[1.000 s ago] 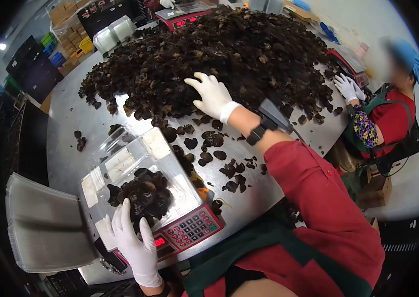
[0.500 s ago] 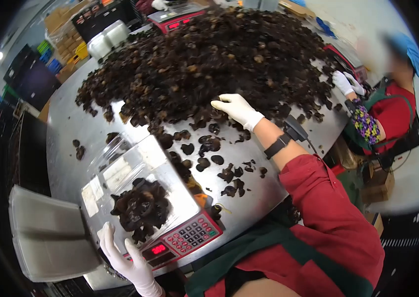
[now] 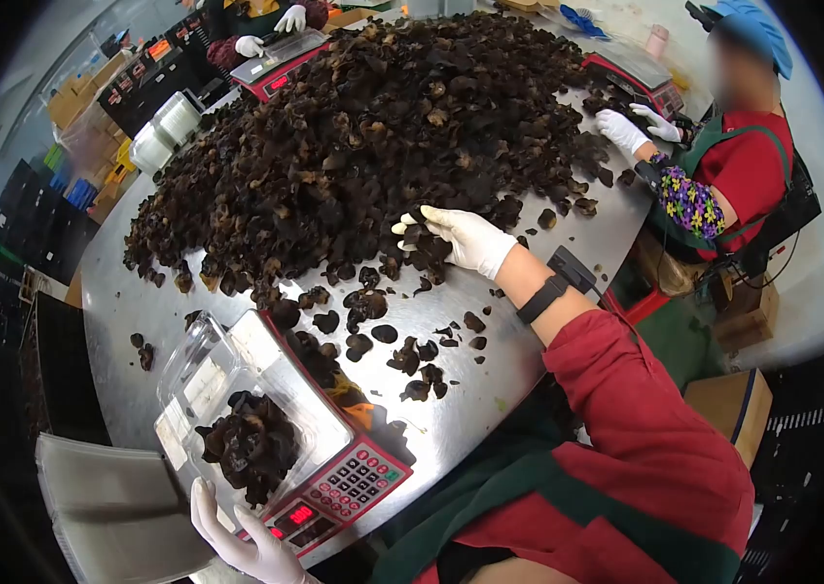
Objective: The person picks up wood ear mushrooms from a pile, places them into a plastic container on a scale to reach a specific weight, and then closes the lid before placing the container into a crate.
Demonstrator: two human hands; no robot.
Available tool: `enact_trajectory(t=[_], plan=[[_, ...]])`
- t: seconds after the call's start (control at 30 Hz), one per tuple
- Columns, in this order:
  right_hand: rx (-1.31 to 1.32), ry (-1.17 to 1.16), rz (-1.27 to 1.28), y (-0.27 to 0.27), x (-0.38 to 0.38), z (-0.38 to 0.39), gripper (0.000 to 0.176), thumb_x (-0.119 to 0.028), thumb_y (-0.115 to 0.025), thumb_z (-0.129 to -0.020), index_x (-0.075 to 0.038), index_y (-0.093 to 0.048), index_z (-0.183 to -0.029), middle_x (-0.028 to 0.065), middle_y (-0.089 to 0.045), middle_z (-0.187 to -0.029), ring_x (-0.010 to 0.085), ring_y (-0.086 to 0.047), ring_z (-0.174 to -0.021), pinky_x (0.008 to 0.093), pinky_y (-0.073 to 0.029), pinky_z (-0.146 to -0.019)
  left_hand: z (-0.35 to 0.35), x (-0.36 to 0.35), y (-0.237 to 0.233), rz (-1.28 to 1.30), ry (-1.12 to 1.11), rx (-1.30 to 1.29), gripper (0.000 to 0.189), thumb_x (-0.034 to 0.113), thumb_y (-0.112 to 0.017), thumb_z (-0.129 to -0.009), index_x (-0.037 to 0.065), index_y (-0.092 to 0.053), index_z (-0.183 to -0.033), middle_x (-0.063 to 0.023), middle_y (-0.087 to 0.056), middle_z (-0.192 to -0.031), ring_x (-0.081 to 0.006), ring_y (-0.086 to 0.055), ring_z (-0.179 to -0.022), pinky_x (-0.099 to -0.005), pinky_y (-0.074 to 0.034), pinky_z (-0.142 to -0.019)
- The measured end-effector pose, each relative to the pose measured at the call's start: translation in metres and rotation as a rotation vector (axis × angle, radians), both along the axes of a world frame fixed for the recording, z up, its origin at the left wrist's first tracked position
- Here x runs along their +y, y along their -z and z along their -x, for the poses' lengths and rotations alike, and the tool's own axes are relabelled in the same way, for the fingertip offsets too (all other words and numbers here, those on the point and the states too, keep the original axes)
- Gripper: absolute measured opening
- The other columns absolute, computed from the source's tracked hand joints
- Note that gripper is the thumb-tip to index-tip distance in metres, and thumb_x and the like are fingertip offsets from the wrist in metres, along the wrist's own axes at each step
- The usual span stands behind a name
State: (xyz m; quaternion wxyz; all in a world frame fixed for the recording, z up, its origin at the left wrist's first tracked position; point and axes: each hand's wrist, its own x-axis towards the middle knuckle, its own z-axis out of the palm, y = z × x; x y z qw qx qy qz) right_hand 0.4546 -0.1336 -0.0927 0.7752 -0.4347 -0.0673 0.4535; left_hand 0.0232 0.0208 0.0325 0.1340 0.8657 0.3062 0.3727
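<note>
A big heap of dark dried fungus (image 3: 383, 127) covers the round steel table (image 3: 490, 380). My right hand (image 3: 456, 238), in a white glove, is closed around a clump of fungus at the heap's near edge. My left hand (image 3: 237, 545), also gloved, rests open at the front corner of a clear plastic tray (image 3: 227, 389) that sits on a red digital scale (image 3: 334, 492). A small pile of fungus (image 3: 247, 448) lies in the tray. Loose pieces (image 3: 402, 355) are scattered between scale and heap.
A co-worker in red with a blue cap (image 3: 723, 175) works at the right, gloved hands (image 3: 631, 127) by another scale (image 3: 641, 78). Another person's gloved hands (image 3: 271, 34) are at a far scale. A stack of clear trays (image 3: 110, 506) lies at the lower left.
My right hand has pulled back from the top of the heap to its near edge and closed on fungus. My left hand has slid down off the tray's pile to its front corner.
</note>
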Motion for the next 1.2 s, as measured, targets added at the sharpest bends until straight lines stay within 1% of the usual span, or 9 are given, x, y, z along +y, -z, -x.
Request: enact_trajectory(t=[0.23, 0.43, 0.5, 0.57, 0.6, 0.73, 0.87, 1.03, 1.2], plan=[[0.008, -0.077, -0.047, -0.002, -0.005, 0.004, 0.029, -0.026, -0.05, -0.104, -0.007, -0.06, -0.123, 0.0069, -0.068, -0.119, 0.0215, -0.065, -0.106, 0.0359, -0.051, -0.086, 0.007, 0.0, 0.005, -0.042, -0.081, -0.015, 0.032, 0.006, -0.059, -0.098, -0.004, -0.057, -0.128, -0.0176, -0.062, -0.122, -0.0293, -0.06, -0.111, -0.0377, -0.046, -0.1], [-0.318, -0.072, 0.096, -0.013, -0.009, 0.021, 0.035, -0.007, -0.054, -0.098, -0.003, -0.056, -0.133, 0.0075, -0.063, -0.127, 0.0148, -0.064, -0.106, 0.0274, -0.053, -0.082, 0.007, -0.002, 0.003, -0.023, -0.093, -0.02, 0.033, 0.005, -0.061, -0.096, -0.003, -0.057, -0.128, -0.0168, -0.062, -0.123, -0.0294, -0.06, -0.112, -0.0379, -0.046, -0.099], [-0.391, -0.043, 0.201, -0.032, -0.008, 0.038, 0.03, -0.004, -0.056, -0.096, 0.0, -0.061, -0.125, 0.0064, -0.067, -0.117, 0.0111, -0.065, -0.093, 0.0226, -0.053, -0.073, -0.003, -0.011, -0.003, -0.096, -0.002, -0.103, 0.028, 0.012, -0.059, -0.099, -0.005, -0.061, -0.121, -0.0176, -0.065, -0.114, -0.0264, -0.062, -0.101, -0.0357, -0.048, -0.092], [-0.612, -0.125, 0.31, -0.037, -0.005, 0.049, 0.024, -0.005, -0.058, -0.093, -0.001, -0.068, -0.115, 0.0049, -0.07, -0.101, 0.0098, -0.064, -0.075, 0.0226, -0.05, -0.063, -0.004, -0.019, 0.006, 0.037, 0.139, -0.046, 0.044, -0.008, -0.049, -0.089, -0.005, -0.052, -0.133, -0.018, -0.057, -0.13, -0.0301, -0.056, -0.12, -0.0401, -0.041, -0.107], [-0.673, -0.103, 0.264, -0.037, -0.001, 0.062, 0.02, -0.005, -0.06, -0.093, -0.003, -0.071, -0.109, 0.0038, -0.071, -0.092, 0.008, -0.061, -0.067, 0.0223, -0.049, -0.06, -0.022, -0.032, -0.006, 0.026, 0.193, 0.003, 0.041, -0.011, -0.051, -0.087, -0.006, -0.057, -0.127, -0.0185, -0.062, -0.122, -0.0304, -0.06, -0.114, -0.0387, -0.044, -0.103], [-1.323, -0.075, 0.142, -0.048, -0.003, 0.109, 0.027, 0.005, -0.059, -0.084, -0.004, -0.072, -0.106, 0.0054, -0.07, -0.095, 0.0148, -0.066, -0.08, 0.0275, -0.053, -0.074, -0.079, -0.043, -0.005, 0.07, 0.422, 0.047, 0.031, -0.012, -0.062, -0.082, 0.0, -0.067, -0.11, -0.0167, -0.067, -0.102, -0.0305, -0.066, -0.093, -0.0353, -0.052, -0.083], [-1.451, -0.147, 0.135, -0.078, -0.014, 0.148, 0.022, 0.0, -0.068, -0.08, -0.006, -0.071, -0.101, 0.0106, -0.068, -0.094, 0.0275, -0.067, -0.088, 0.0356, -0.054, -0.076, -0.115, -0.051, 0.013, 0.129, 0.442, 0.062, 0.02, -0.004, -0.068, -0.082, 0.003, -0.066, -0.1, -0.0115, -0.066, -0.091, -0.026, -0.065, -0.083, -0.0332, -0.051, -0.074], [-1.666, -0.17, 0.089, -0.079, -0.031, 0.164, 0.025, 0.0, -0.066, -0.076, -0.005, -0.069, -0.1, 0.0105, -0.067, -0.098, 0.0297, -0.066, -0.087, 0.0374, -0.055, -0.074, -0.121, -0.067, 0.027, 0.217, 0.488, 0.111, 0.013, 0.007, -0.074, -0.082, 0.005, -0.068, -0.093, -0.0108, -0.064, -0.082, -0.0269, -0.063, -0.073, -0.036, -0.049, -0.066], [-1.807, -0.183, 0.157, -0.069, -0.037, 0.176, 0.027, 0.001, -0.064, -0.071, -0.007, -0.068, -0.097, 0.0061, -0.065, -0.092, 0.0259, -0.063, -0.082, 0.0361, -0.053, -0.071, -0.104, -0.075, 0.037, 0.165, 0.545, 0.269, 0.011, 0.006, -0.063, -0.082, 0.006, -0.062, -0.093, -0.0121, -0.061, -0.081, -0.0318, -0.063, -0.078, -0.0422, -0.051, -0.067]])
